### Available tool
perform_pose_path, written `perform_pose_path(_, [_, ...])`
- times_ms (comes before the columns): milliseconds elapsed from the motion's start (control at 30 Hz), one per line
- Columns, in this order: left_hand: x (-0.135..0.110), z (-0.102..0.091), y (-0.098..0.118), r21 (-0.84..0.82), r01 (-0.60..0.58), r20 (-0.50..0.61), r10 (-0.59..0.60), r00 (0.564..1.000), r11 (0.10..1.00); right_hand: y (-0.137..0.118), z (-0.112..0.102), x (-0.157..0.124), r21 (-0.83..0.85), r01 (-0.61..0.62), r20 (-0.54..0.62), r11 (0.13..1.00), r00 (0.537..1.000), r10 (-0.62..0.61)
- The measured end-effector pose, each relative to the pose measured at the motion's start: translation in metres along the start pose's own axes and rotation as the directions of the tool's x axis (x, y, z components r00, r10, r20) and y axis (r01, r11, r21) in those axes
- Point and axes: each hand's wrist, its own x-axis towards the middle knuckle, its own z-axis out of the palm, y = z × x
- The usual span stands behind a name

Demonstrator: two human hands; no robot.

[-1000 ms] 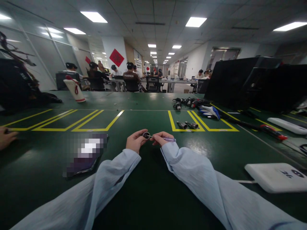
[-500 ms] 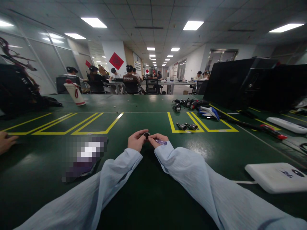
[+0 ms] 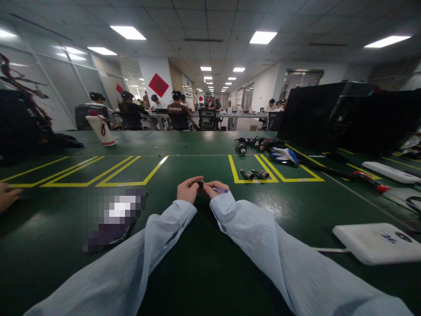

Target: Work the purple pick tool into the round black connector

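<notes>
My left hand is closed, pinching a small round dark connector piece in the middle of the view. Touching it from the other side, my right hand has its fingers closed around a small screwdriver with a translucent purple handle. The handle pokes out to the right; its tip is hidden among my fingers. Beyond my right hand, two silver cylindrical metal connectors lie inside a yellow taped outline.
A phone-like thing, blurred out, lies left of my forearms. Another person's hand rests at the left edge. Black cable connectors, a blue-and-white glove, a white cup and a white power bank-like box stand about the green table.
Both hands stay together around the connector piece, which has tilted slightly in my left fingers. The whole view has shifted slightly.
</notes>
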Motion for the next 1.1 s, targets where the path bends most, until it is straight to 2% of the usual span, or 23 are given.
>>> perform_pose_path(300, [0.0087,-0.0015,-0.0080,0.043,-0.001,0.021,0.000,1.000,0.999,0.0022,0.0039,0.0002,0.008,0.058,-0.037,0.998,0.998,-0.058])
perform_pose_path(633, [0.0033,-0.0007,-0.0041,0.156,-0.052,0.063,0.043,0.997,0.986,0.0029,0.0035,0.0015,0.015,0.073,-0.048,0.997,0.996,-0.072])
perform_pose_path(1100, [0.0033,-0.0010,-0.0027,0.212,-0.068,0.083,0.051,0.995,0.975,0.0010,0.0017,0.0003,0.042,0.071,-0.073,0.997,0.995,-0.068])
